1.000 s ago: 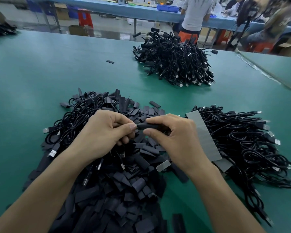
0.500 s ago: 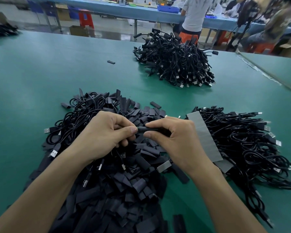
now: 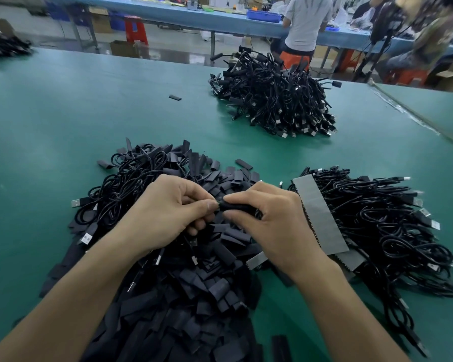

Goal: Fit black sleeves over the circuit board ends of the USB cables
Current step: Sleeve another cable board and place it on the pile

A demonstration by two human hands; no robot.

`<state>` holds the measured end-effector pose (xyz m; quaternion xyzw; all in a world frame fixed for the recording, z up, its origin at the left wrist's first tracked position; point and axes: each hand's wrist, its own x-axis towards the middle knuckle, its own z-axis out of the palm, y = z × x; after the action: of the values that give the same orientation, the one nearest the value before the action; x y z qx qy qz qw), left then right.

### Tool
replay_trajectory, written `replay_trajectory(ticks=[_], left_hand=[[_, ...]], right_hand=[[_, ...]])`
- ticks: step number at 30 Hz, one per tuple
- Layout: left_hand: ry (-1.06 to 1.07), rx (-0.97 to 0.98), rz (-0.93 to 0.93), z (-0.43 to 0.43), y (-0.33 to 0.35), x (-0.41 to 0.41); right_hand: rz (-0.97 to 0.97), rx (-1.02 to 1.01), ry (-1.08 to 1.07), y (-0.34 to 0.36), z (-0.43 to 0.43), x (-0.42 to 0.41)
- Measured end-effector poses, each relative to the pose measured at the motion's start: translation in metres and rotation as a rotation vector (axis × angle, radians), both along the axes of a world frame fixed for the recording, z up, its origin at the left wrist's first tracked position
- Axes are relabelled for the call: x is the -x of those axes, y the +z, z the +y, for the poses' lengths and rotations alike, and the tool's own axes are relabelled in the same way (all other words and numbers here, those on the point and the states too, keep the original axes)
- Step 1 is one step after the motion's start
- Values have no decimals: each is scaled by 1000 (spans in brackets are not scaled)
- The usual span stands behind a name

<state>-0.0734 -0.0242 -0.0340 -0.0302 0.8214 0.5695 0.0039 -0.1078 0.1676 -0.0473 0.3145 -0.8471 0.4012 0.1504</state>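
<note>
My right hand (image 3: 270, 218) pinches a black sleeve (image 3: 237, 207) between thumb and forefinger above the pile of loose black sleeves (image 3: 194, 296). My left hand (image 3: 168, 212) faces it, thumb and fingers curled round a USB cable end at the sleeve's mouth; the board itself is hidden by my fingers. Tangled USB cables (image 3: 120, 189) lie under and left of my left hand. A second heap of cables (image 3: 382, 231) lies to the right, with grey strips (image 3: 319, 218) along its near side.
A large heap of cables (image 3: 275, 100) sits at the back of the green table (image 3: 63, 121). One stray sleeve (image 3: 175, 97) lies alone mid-table. Another cable pile (image 3: 3, 47) is at the far left. People sit at a blue bench (image 3: 220, 19) behind.
The two hands have drawn closer together, and less of the sleeve shows between the fingertips. The piles have not moved.
</note>
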Motion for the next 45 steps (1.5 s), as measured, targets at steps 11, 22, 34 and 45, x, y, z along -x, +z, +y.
replay_trajectory(ticks=[11,22,34,45], left_hand=[[-17,-37,-29,1,5,-2],[-40,-165,-54,0,9,-3],[51,-199,-5,2,9,-2],[89,-191,-16,1,2,1]], right_hand=[[23,11,15,2,-2,-2],[-52,126,-42,3,-4,-4],[-315,447,-153,-1,-12,-6],[-407,518,-96,1,-16,-11]])
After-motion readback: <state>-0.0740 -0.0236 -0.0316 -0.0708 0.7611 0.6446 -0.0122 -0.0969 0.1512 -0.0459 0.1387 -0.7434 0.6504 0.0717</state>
